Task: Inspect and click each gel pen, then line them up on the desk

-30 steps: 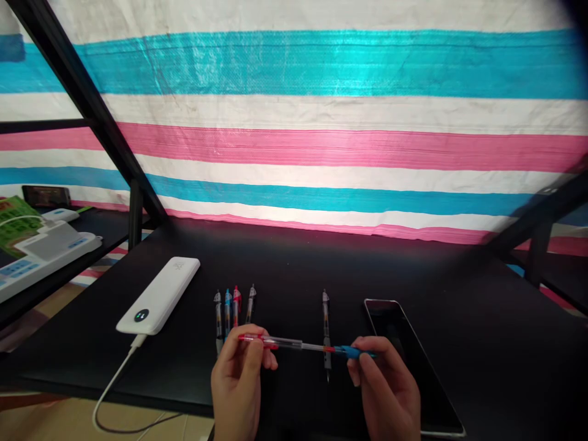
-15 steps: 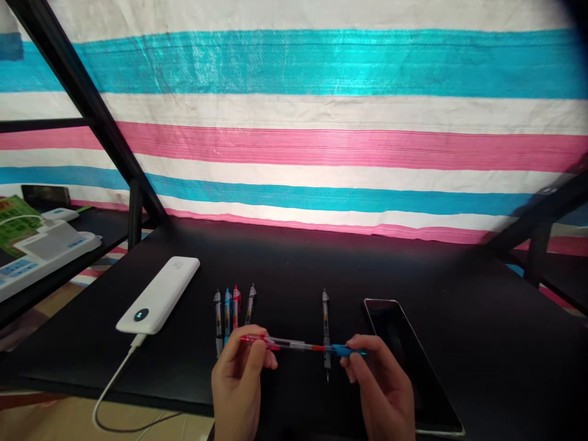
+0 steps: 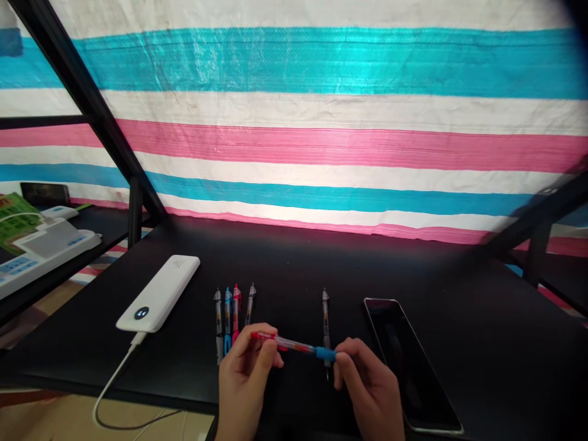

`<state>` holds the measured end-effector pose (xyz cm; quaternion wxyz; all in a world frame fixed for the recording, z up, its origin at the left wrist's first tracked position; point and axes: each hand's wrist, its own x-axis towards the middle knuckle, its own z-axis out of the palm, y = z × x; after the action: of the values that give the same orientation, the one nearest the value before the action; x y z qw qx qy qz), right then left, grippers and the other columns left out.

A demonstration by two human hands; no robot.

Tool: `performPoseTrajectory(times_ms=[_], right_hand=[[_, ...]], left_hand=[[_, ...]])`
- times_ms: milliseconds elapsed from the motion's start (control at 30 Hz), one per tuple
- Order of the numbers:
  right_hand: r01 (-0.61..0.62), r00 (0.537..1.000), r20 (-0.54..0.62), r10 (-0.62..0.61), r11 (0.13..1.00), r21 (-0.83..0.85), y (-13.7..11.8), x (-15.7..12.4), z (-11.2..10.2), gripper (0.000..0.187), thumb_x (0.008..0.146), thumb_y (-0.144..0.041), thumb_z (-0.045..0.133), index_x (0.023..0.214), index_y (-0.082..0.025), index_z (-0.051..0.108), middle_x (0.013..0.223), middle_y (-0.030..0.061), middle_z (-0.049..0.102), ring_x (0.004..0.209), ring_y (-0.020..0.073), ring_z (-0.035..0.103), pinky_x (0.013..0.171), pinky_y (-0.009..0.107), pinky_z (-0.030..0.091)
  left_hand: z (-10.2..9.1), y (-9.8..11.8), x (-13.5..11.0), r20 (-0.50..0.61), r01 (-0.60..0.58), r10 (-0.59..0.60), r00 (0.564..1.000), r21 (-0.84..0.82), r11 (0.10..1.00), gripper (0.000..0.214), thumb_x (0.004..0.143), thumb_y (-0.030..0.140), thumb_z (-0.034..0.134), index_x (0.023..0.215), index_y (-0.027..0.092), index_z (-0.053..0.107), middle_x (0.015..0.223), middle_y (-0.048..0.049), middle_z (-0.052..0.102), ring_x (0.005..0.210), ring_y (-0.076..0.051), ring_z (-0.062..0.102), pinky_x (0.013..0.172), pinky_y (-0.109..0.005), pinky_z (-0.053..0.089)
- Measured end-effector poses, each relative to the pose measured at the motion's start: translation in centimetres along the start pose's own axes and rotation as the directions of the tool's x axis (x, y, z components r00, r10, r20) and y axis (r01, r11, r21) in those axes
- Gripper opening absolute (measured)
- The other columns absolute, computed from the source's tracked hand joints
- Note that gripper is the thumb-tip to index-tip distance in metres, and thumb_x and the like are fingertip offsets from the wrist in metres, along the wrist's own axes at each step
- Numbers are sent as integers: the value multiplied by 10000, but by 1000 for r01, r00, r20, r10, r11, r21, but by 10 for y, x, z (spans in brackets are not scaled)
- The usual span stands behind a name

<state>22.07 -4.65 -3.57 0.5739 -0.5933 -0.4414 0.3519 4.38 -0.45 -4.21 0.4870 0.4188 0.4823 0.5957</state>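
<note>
My left hand point(image 3: 243, 383) pinches the clear barrel of a red pen point(image 3: 275, 340) at its red-ended left part. A blue grip piece point(image 3: 325, 353) sits on the barrel's right end, and my right hand point(image 3: 367, 389) has its fingers closed round it. Both hands hover over the front edge of the black table point(image 3: 294, 263). Just behind my left hand lie several pens point(image 3: 232, 309) side by side. A single black pen point(image 3: 326, 318) lies behind the held pen, between my hands.
A white power bank point(image 3: 159, 293) with a white cable point(image 3: 114, 383) lies at the left. A dark phone point(image 3: 408, 361) lies at the right. A striped tarp point(image 3: 321, 122) hangs behind. A side shelf with a white device point(image 3: 41, 251) stands far left.
My right hand has moved left toward my left hand, sliding the blue grip piece along the barrel. The gap between the hands is shorter.
</note>
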Motion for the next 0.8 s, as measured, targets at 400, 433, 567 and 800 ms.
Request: performPoseTrajectory(times_ms=[400, 433, 567, 800], right_hand=[[75, 996, 33, -78, 994, 75, -4, -3, 4, 207, 997, -460, 659, 1047, -259, 648, 766, -8, 662, 689, 159, 623, 666, 254, 462], [61, 997, 44, -63, 996, 58, -3, -3, 3, 222, 1005, -462, 648, 942, -249, 646, 722, -14, 639, 646, 149, 600, 635, 250, 445], [68, 995, 72, -70, 997, 32, 1, -2, 3, 284, 998, -522, 636, 987, -245, 697, 705, -12, 647, 630, 154, 593, 598, 253, 429], [87, 996, 35, -88, 996, 18, 3, -2, 4, 244, 988, -467, 668, 892, -243, 663, 707, -13, 671, 632, 163, 630, 644, 263, 469]], left_hand=[[3, 6, 0, -83, -38, 36, 996, -27, 999, 335, 825, 503, 825, 894, 179, 779, 662, -24, 679, 561, -163, 623, 570, -256, 538], [3, 5, 0, -79, -35, 32, 996, -35, 999, 327, 833, 498, 822, 900, 181, 778, 662, -21, 680, 566, -158, 624, 578, -249, 538], [1, 2, -1, -69, -16, 11, 998, -70, 997, 295, 857, 477, 818, 912, 191, 773, 662, -4, 679, 578, -130, 619, 615, -213, 531], [1, 2, 0, -100, -19, 14, 995, -55, 998, 372, 808, 529, 837, 893, 172, 772, 648, -19, 673, 553, -160, 619, 574, -256, 541]])
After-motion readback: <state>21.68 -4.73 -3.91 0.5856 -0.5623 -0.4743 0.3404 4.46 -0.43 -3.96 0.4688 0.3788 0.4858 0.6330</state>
